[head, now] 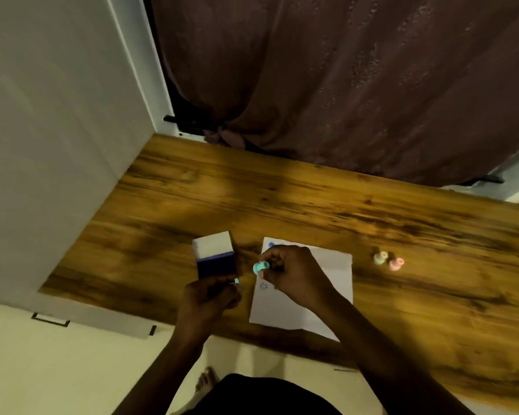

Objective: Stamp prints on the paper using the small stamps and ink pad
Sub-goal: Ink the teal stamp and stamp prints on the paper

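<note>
A white sheet of paper (330, 283) lies on the wooden table (312, 205), with a blue print near its top left corner and a faint one lower on its left side. My right hand (294, 274) is closed on a small teal stamp (259, 267) above the paper's left edge. My left hand (210, 298) pinches a small teal piece (236, 280), seemingly the stamp's cap, just below the open ink pad (215, 256), which has a white lid and a dark blue pad. The two hands are a little apart.
A pale green stamp (380, 258) and a pink stamp (396, 264) stand on the table right of the paper. A dark curtain (342, 85) hangs behind the table and a white wall (57, 145) borders its left. My foot (206, 381) shows on the floor below.
</note>
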Demonstrator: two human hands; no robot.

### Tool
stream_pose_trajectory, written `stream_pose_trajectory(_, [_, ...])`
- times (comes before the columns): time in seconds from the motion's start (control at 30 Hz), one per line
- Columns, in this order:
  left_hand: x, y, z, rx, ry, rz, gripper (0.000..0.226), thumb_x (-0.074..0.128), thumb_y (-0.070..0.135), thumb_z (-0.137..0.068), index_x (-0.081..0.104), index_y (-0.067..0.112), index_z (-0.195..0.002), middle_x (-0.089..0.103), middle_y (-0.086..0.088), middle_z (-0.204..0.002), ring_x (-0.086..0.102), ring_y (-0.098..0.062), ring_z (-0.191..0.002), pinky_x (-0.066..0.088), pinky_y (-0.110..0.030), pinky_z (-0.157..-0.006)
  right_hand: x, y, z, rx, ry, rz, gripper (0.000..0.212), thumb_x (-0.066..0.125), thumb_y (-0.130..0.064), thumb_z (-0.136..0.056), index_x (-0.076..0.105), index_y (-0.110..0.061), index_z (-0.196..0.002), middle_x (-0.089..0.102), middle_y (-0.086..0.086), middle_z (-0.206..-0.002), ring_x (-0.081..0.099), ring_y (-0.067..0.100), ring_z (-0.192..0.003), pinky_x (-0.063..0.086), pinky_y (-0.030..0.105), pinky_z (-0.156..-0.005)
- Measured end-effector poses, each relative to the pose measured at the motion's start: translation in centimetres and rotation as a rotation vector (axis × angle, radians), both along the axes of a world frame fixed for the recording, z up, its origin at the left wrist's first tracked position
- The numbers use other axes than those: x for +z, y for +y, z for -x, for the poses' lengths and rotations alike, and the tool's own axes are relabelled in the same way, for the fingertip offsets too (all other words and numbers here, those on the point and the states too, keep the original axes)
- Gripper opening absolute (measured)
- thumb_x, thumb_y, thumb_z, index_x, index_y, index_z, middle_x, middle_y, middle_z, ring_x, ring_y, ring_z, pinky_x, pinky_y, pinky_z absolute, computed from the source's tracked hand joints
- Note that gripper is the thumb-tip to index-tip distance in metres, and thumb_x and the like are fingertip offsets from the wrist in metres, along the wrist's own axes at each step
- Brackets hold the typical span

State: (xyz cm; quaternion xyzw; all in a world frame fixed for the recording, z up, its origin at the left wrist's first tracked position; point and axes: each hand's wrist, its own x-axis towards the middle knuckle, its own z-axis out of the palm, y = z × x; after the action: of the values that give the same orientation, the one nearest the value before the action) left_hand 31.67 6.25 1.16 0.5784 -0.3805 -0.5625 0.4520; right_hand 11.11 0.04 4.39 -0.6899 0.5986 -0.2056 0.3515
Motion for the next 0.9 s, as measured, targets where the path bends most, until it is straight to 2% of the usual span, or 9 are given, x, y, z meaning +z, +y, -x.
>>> stream_pose_trajectory(0.1, [-0.3, 0.8, -2.2, 0.040, 0.025, 0.002, 0.024, 0.071, 0.001, -0.092, 0.082, 0.022, -0.097, 0.082, -0.012, -0.092, 0.079, -0.033, -0.085, 0.067, -0.038, -0.076, -0.9, -0.7, -2.8, 0.069, 0.069, -0.006, 0.027, 0.077, -0.028, -0.087, 0.074, -0.025, -0.114, 0.078, -0.005, -0.108, 0.072, 0.004, -0.093, 0.057, 0.017, -0.081])
stream_pose_trajectory(0.3, [-0.5, 1.4, -5.5, 0.111, 0.024, -0.026, 0.020, 0.074, 0.004, -0.090, 0.084, 0.021, -0.096, 0.083, -0.012, -0.090, 0.080, -0.030, -0.085, 0.066, -0.036, -0.077, -2.3, -2.2, -6.3, 0.151, 0.213, -0.008, 0.029, 0.072, -0.025, -0.091, 0.072, -0.019, -0.120, 0.075, 0.003, -0.118, 0.070, 0.019, -0.109, 0.057, 0.035, -0.095])
stream_pose_trajectory(0.4, [-0.4, 1.5, -6.8, 0.120, 0.026, -0.033, 0.021, 0.074, 0.005, -0.091, 0.084, 0.023, -0.094, 0.083, -0.010, -0.089, 0.080, -0.028, -0.086, 0.065, -0.035, -0.076, -2.6, -2.8, -7.7, 0.172, 0.275, -0.002, 0.029, 0.071, -0.024, -0.092, 0.072, -0.016, -0.120, 0.074, 0.006, -0.120, 0.069, 0.021, -0.111, 0.056, 0.032, -0.095])
stream_pose_trajectory(0.5, [-0.7, 1.3, -7.6, 0.119, 0.018, -0.043, 0.016, 0.073, 0.005, -0.091, 0.083, 0.017, -0.096, 0.083, -0.010, -0.091, 0.080, -0.028, -0.088, 0.065, -0.036, -0.078, -3.0, -3.0, -8.4, 0.183, 0.310, 0.005, 0.029, 0.070, -0.025, -0.094, 0.072, -0.014, -0.121, 0.074, 0.006, -0.121, 0.069, 0.021, -0.112, 0.054, 0.029, -0.095])
stream_pose_trajectory(0.7, [-1.0, 0.8, -8.2, 0.102, 0.057, -0.047, 0.015, 0.074, 0.005, -0.090, 0.082, 0.014, -0.099, 0.083, -0.009, -0.094, 0.079, -0.026, -0.088, 0.063, -0.027, -0.072, -4.0, -2.7, -8.9, 0.162, 0.386, -0.015, 0.031, 0.064, -0.029, -0.098, 0.067, -0.017, -0.126, 0.069, 0.005, -0.129, 0.065, 0.022, -0.119, 0.050, 0.029, -0.100])
stream_pose_trajectory(0.9, [-1.6, 0.3, -8.0, 0.062, 0.061, -0.053, 0.018, 0.074, 0.007, -0.090, 0.079, 0.011, -0.108, 0.082, -0.008, -0.101, 0.079, -0.026, -0.093, 0.063, -0.031, -0.075, -4.4, -2.6, -9.4, 0.126, 0.405, -0.017, 0.033, 0.065, -0.027, -0.097, 0.065, -0.019, -0.129, 0.067, 0.005, -0.133, 0.063, 0.022, -0.122, 0.049, 0.030, -0.104])
